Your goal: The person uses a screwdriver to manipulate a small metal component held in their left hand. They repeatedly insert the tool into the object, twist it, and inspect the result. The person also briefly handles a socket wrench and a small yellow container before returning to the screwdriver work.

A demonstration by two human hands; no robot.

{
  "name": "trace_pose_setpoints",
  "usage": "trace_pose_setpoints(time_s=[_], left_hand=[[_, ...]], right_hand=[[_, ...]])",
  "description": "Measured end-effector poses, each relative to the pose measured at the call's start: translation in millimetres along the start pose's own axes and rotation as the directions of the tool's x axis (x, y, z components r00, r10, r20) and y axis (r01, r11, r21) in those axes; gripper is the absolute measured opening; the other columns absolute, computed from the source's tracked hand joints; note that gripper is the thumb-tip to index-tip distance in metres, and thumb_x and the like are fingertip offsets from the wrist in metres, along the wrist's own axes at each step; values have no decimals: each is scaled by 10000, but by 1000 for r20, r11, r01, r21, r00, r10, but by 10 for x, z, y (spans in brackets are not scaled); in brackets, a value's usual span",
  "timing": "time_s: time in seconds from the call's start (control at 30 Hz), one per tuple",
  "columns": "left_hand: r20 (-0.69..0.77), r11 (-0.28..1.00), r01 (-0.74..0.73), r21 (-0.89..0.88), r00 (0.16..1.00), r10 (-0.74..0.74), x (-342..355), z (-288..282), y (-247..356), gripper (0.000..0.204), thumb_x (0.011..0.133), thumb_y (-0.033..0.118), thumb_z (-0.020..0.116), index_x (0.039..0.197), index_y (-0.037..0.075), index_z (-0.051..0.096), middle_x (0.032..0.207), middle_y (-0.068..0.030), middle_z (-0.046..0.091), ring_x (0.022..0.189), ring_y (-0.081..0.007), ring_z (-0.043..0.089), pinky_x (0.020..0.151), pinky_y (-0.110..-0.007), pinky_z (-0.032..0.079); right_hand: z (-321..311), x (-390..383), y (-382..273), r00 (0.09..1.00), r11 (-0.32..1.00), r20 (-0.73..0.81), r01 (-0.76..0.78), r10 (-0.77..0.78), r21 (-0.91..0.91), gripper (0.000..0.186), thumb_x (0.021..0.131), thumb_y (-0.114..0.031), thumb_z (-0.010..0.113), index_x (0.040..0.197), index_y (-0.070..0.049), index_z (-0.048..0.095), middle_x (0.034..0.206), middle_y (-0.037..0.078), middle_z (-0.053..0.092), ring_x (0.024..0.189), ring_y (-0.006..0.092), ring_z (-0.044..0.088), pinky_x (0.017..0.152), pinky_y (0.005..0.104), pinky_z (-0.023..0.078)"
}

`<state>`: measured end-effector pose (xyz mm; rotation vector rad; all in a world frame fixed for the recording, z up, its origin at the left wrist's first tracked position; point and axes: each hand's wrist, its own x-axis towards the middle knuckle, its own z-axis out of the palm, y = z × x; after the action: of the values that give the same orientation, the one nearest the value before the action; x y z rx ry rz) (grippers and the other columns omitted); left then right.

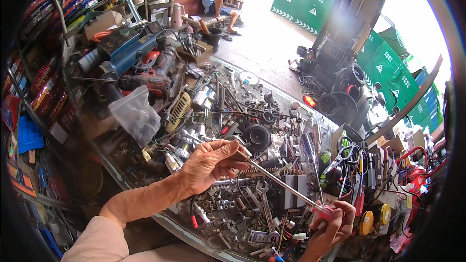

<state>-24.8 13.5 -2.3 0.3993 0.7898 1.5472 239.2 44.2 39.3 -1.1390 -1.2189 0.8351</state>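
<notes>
My left hand [209,164] is closed on a small brownish block-like part [240,154], held up over the cluttered bench. In my right hand [334,224] is a screwdriver [281,183], gripped by its clear red handle. The long shaft runs up and left, and its tip meets the small part at my left fingers. Whether the tip sits in a screw cannot be seen. Below the shaft lie combination wrenches [265,200] and a grey block [293,191]. A black round part [257,137] rests just beyond my left hand.
Power tools, among them a blue grinder [132,53] and a red drill [150,83], are piled at the left behind a clear plastic bag [137,116]. Scissors [345,156] and yellow rolls [367,223] stand at the right. Farther off, a person [216,5] sits on a bench.
</notes>
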Motion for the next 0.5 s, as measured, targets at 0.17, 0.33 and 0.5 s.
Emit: trace_pose_setpoints(time_s=[0.17, 0.33, 0.5], left_hand=[[12, 1000, 6, -2, 1000, -6, 9, -20, 14, 248, 881, 260, 564, 950, 26, 612, 894, -89, 665, 764, -166, 672, 512, -214, 515], [21, 1000, 21, -1, 1000, -21, -3, 5, 12, 251, 881, 265, 564, 952, 30, 613, 904, -95, 665, 772, -168, 670, 521, -218, 515], [4, 1000, 17, 5, 1000, -17, 3, -14, 2, 254, 880, 268, 567, 952, 29, 612, 886, -94, 668, 771, -165, 669, 522, -219, 513]], right_hand=[[110, -28, -49, 993, 990, 17, 116, -118, 77, 317, 758, -186, 604, 986, 7, 497, 720, 76, 520, 422, 82, 446, 332, 195, 331], [-56, -17, 33, 999, 999, -32, 29, -30, -29, 288, 814, -235, 616, 953, 0, 524, 656, 42, 512, 392, 58, 404, 321, 174, 284], [179, -20, -78, 968, 960, -3, 248, -250, 129, 248, 834, -250, 635, 877, -14, 568, 539, 44, 545, 362, 56, 391, 337, 189, 265]])
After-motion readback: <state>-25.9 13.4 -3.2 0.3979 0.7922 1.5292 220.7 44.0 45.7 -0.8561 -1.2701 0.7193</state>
